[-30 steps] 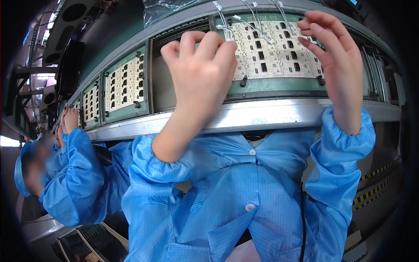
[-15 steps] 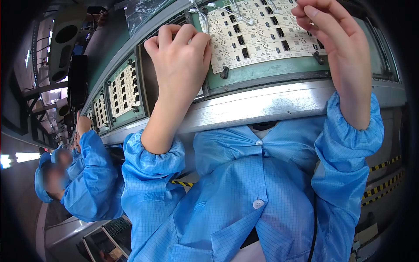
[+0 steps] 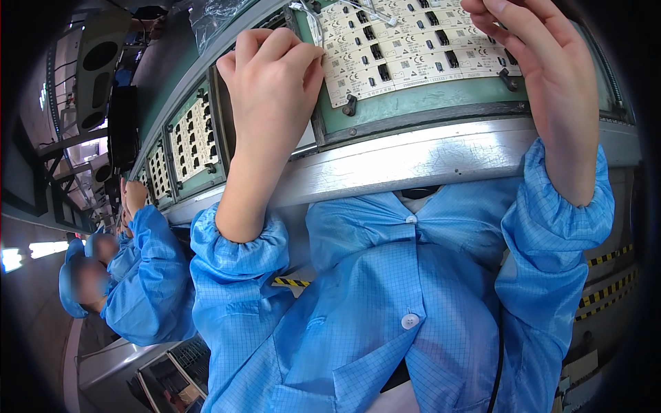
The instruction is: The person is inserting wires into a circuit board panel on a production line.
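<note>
In front of me a panel of white circuit boards (image 3: 413,62) with rows of black connectors lies in a green carrier (image 3: 441,94). My left hand (image 3: 275,86) is at the panel's left edge with its fingers curled in; anything between the fingertips is hidden. Over the panel's right side is my right hand (image 3: 551,58), fingers bent toward the thumb and partly cut off by the upper edge. What it pinches, if anything, does not show. White cables with small plugs (image 3: 391,20) lie across the panel's far part.
A metal rail (image 3: 420,158) runs along the near side. Black clips (image 3: 350,105) sit at the carrier's near edge. Further left on the line stands another carrier of boards (image 3: 193,141). A co-worker in blue (image 3: 148,275) works there. Clear plastic film (image 3: 213,20) lies beyond.
The view has shifted slightly, so the panel sits higher in the picture. My hands are a little further apart, the right one having moved slightly right. Both keep their curled finger shape.
</note>
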The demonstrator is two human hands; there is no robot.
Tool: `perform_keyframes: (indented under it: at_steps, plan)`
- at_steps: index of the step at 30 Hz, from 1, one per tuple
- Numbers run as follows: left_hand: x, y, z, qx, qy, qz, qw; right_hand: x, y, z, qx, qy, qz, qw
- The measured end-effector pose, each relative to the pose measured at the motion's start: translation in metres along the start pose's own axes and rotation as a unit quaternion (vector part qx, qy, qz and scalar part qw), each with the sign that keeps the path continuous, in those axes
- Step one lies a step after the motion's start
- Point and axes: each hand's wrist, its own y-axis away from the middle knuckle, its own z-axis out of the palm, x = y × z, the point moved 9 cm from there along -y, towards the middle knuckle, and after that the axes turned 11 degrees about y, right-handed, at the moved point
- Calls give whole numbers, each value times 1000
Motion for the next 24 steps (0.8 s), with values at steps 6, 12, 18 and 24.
perform_keyframes:
  at_steps: [6,12,18,24]
  plan:
    - [-2,4,1,7,17,-24,1000,-8,3,4,130,282,102,945]
    - [11,2,-3,9,4,20,1000,-18,5,-2,184,482,162,841]
    - [21,-3,-5,-85,8,-2,996,-10,-30,26,11,748,122,652]
    - [13,1,-17,-66,105,-44,991,39,-33,44,-161,910,13,382]
